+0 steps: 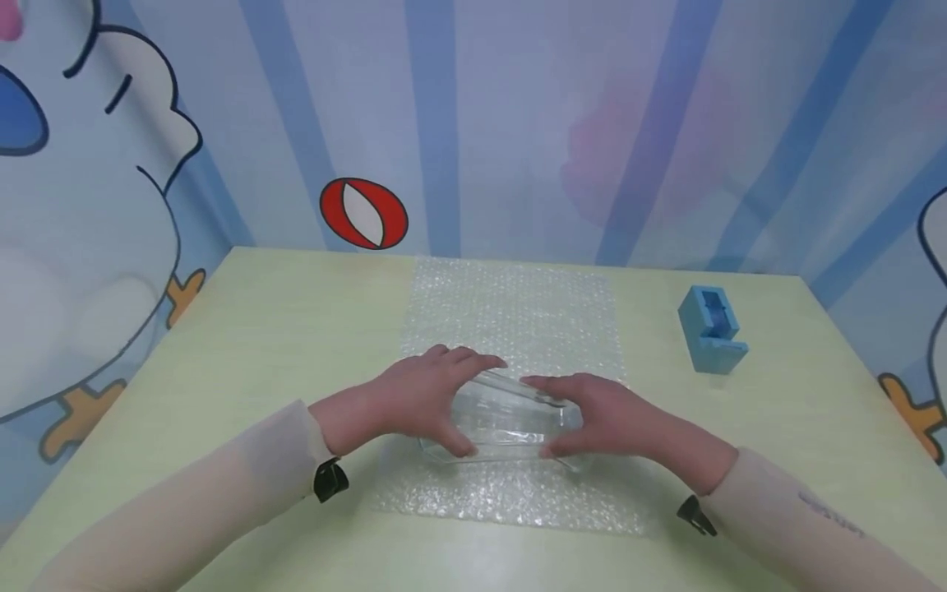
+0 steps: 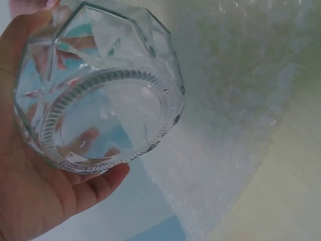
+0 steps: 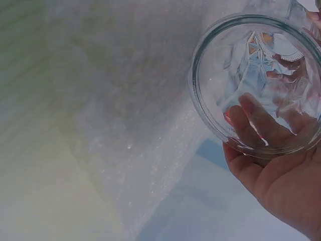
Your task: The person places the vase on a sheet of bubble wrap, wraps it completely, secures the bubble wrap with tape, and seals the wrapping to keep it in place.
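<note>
A clear faceted glass jar (image 1: 506,421) lies on its side on a sheet of bubble wrap (image 1: 510,316) at the middle of the pale green table (image 1: 259,345). My left hand (image 1: 427,396) grips its base end, fingers over the top and thumb at the near side. My right hand (image 1: 595,421) grips the other end the same way. In the left wrist view the ribbed round base of the jar (image 2: 108,118) rests against my palm (image 2: 45,196). The right wrist view looks into the jar's open mouth (image 3: 256,85), with my fingers (image 3: 261,120) seen through the glass.
A light blue tape dispenser (image 1: 712,330) stands at the right on the table, well apart from the hands. Bubble wrap (image 2: 235,75) (image 3: 125,100) extends beyond and in front of the jar. A cartoon-printed backdrop (image 1: 518,123) closes off the far and side edges.
</note>
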A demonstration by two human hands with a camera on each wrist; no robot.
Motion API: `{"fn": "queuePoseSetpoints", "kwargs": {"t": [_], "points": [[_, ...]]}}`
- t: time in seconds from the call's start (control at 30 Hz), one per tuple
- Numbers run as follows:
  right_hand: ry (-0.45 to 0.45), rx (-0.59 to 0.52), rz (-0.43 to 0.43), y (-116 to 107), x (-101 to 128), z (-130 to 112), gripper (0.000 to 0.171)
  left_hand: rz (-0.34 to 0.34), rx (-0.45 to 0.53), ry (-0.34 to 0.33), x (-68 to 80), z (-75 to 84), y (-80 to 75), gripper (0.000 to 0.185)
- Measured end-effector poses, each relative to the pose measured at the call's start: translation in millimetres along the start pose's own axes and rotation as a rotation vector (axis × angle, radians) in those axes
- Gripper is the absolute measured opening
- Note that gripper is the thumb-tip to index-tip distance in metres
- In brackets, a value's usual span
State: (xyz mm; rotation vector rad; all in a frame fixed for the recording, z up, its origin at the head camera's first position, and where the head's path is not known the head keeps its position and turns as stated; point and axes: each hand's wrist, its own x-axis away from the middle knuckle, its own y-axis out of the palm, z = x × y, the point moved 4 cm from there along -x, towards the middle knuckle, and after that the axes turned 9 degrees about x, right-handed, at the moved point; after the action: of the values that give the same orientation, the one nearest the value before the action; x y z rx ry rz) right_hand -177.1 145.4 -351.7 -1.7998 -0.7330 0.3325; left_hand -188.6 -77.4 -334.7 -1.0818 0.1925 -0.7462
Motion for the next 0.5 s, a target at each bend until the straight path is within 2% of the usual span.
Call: {"fn": "queuePoseSetpoints", "kwargs": {"t": [0.1,0.3,0.4,0.5], "points": [[0.014,0.024,-0.004,1,2,-1,0.083,0.033,-0.016,0.049,5.4,0.5,3.5,0.091],[0.027,0.068,-0.021,1,3,-2,0.084,0.175,-0.249,0.213,26.5,5.1,10.9,0.085],[0.027,0.081,-0.02,0,3,-3,0.084,0.218,-0.301,0.252,35.3,5.0,14.6,0.085],[0.03,0.111,0.004,0,4,-6,0.083,0.252,-0.305,0.273,40.0,3.0,17.5,0.085]]}}
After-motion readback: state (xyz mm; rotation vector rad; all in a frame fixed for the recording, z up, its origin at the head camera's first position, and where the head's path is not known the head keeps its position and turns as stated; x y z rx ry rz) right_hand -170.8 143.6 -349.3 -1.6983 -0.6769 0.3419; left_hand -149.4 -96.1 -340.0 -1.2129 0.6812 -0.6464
